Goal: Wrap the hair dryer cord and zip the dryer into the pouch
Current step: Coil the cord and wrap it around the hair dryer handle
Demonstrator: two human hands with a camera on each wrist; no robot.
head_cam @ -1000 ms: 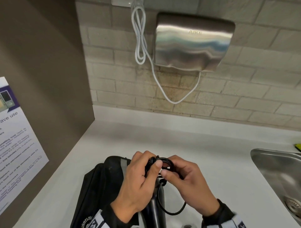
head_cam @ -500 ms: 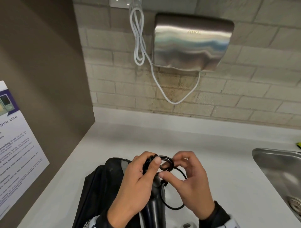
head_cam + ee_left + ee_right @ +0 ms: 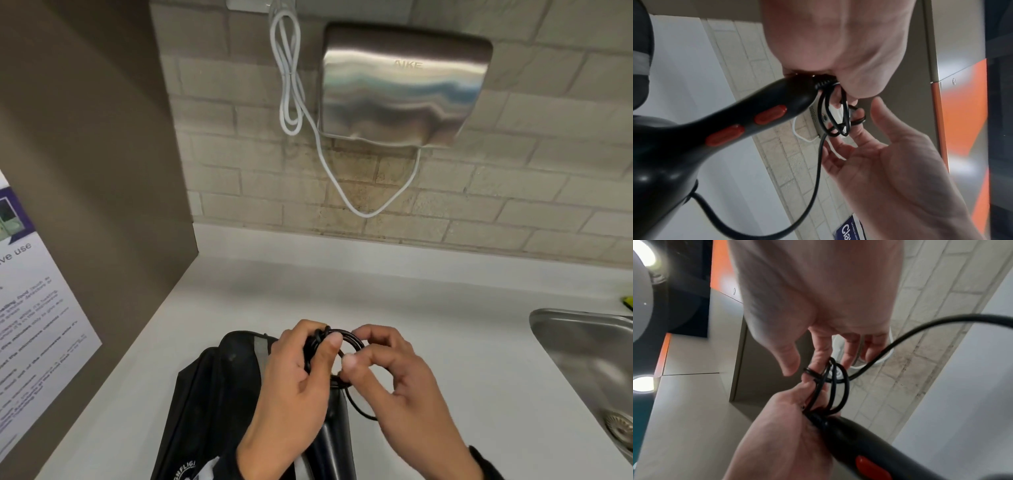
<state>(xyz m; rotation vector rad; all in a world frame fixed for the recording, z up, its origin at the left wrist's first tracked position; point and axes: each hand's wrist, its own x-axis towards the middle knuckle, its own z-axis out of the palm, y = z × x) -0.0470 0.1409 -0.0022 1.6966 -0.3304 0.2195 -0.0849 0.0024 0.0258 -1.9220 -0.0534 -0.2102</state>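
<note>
A black hair dryer (image 3: 334, 431) with red switches (image 3: 768, 114) stands handle-up over a black pouch (image 3: 219, 394) on the white counter. Its black cord (image 3: 342, 337) is coiled in several small loops at the handle's end. My left hand (image 3: 318, 342) grips the handle end and pins the coil under its thumb. My right hand (image 3: 358, 349) curls its fingers round the coil's right side, and a loop crosses the index finger (image 3: 818, 366). A slack length of cord (image 3: 818, 178) hangs from the coil. The dryer's head is out of the head view.
A steel sink (image 3: 582, 359) is set into the counter (image 3: 342, 291) at the right. A steel hand dryer (image 3: 400, 85) and its white cable (image 3: 291, 85) hang on the brick wall behind. A brown side panel (image 3: 85, 171) with a poster (image 3: 34, 325) closes the left.
My right hand let go of its pinch, lifted its fingers and curled them over the coil's right side. The slack loop below has shortened. The left hand kept its grip.
</note>
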